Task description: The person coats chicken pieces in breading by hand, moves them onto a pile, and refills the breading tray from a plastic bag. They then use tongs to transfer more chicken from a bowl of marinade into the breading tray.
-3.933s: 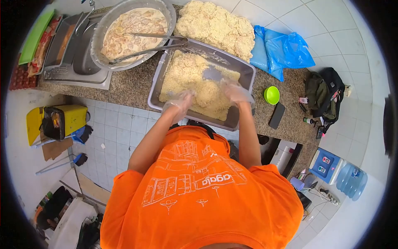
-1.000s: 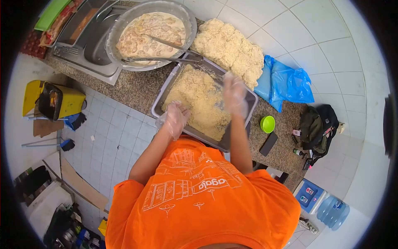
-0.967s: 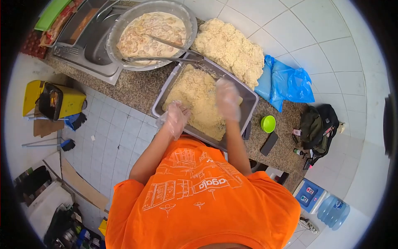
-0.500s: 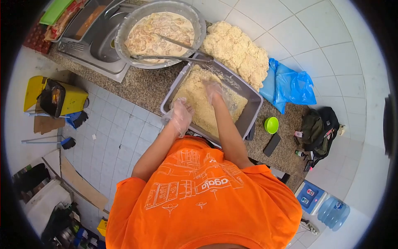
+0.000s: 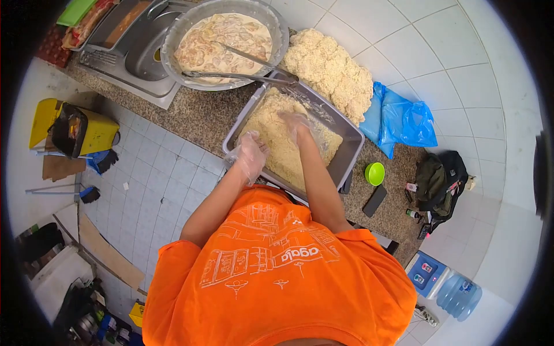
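A grey rectangular tub [image 5: 349,158] on the counter holds a thick layer of pale breadcrumbs [image 5: 277,155]. My left hand [image 5: 252,157], in a clear plastic glove, is at the tub's near left side, its fingers extended over the crumbs. Deeper in the tub, my right hand [image 5: 297,126], gloved the same way, lies on the crumbs with stretched fingers, the tips partly covered. Metal tongs [image 5: 242,75] lie across the rim of a large round bowl [image 5: 167,55], which holds pieces in creamy batter [image 5: 225,43]. Behind the tub is a heap of crumb-coated pieces [image 5: 329,66].
Blue plastic bags [image 5: 404,118] lie beside the heap. Right of the tub are a green bowl [image 5: 374,173], a dark phone [image 5: 375,200] and a black bag [image 5: 441,184]. A steel sink [image 5: 151,55] is at the left. On the floor stands a yellow bin [image 5: 101,130].
My right hand has shifted slightly left across the crumbs. My left hand has moved little, its fingers now a bit flatter. The whole view has tilted slightly.
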{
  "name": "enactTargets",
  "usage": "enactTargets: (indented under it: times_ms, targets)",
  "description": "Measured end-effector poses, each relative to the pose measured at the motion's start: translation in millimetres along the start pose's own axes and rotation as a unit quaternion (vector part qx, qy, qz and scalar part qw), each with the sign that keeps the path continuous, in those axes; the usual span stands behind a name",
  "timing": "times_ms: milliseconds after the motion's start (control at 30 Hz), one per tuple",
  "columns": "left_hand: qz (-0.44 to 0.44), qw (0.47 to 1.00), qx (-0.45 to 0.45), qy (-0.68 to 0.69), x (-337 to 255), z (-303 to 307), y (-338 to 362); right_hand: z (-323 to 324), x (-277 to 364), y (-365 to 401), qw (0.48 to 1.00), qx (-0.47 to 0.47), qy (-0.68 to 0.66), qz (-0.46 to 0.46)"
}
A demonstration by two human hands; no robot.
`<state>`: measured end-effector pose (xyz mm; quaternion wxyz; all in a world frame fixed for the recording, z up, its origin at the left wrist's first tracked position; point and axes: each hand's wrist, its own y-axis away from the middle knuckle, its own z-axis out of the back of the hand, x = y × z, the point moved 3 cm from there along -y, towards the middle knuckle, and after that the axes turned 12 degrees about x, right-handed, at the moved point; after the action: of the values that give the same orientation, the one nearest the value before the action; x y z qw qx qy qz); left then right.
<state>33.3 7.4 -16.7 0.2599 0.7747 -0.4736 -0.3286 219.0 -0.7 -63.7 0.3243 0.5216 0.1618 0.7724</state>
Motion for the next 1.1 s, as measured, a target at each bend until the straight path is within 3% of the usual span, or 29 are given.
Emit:
enactTargets:
  times_ms: [33, 167, 233, 333, 467, 533, 567, 633, 667, 733, 767, 833, 867, 933, 1100]
  targets:
    - [-0.003, 1.0, 0.009, 0.001, -2, -2, 1, -4, 1, 5, 0.994, 0.004, -0.092, -0.062]
    - [-0.004, 1.0, 0.021, 0.015, 2, 9, -7, -12, 21, 32, 0.967, 0.014, -0.243, -0.072]
    - [-0.008, 0.999, 0.047, -0.014, 2, 10, -7, -4, 59, 61, 0.988, -0.011, -0.117, -0.102]
    - [-0.006, 0.998, 0.046, -0.036, -1, 4, -2, -18, -30, -16, 0.979, -0.066, -0.189, -0.038]
    - [-0.001, 0.999, 0.045, -0.019, 4, 16, -14, -11, -56, -63, 0.981, -0.05, -0.181, -0.043]
    - [-0.013, 0.999, 0.044, -0.019, 4, 14, -13, -2, -48, -69, 0.99, -0.079, 0.003, -0.117]
    - [-0.015, 0.999, 0.045, -0.019, 5, 14, -14, 1, -48, -65, 0.99, -0.08, 0.003, -0.116]
    - [-0.012, 0.999, 0.052, -0.009, 6, 18, -18, 12, 31, 9, 0.987, -0.154, 0.022, -0.031]
    - [-0.014, 0.999, 0.051, -0.007, 5, 18, -18, 15, 40, 18, 0.988, -0.152, 0.023, -0.03]
    - [-0.009, 0.999, 0.041, 0.001, 4, 17, -16, 31, 53, 40, 0.97, -0.239, 0.041, -0.013]
    - [-0.007, 0.999, 0.041, 0.002, 4, 17, -14, 38, 63, 52, 0.97, -0.24, 0.042, -0.015]
    - [-0.007, 0.998, 0.057, -0.019, 0, 10, -5, 51, 87, 80, 0.956, -0.215, 0.191, -0.054]
    - [-0.004, 0.998, 0.057, -0.018, 1, 10, -7, 55, 81, 87, 0.956, -0.216, 0.192, -0.057]
    - [-0.004, 0.999, 0.049, -0.024, 3, 13, -11, 62, 68, 105, 0.968, -0.222, 0.115, 0.024]
    - [-0.005, 0.999, 0.038, -0.032, 3, 8, -6, 77, 56, 148, 0.977, -0.168, 0.129, 0.01]
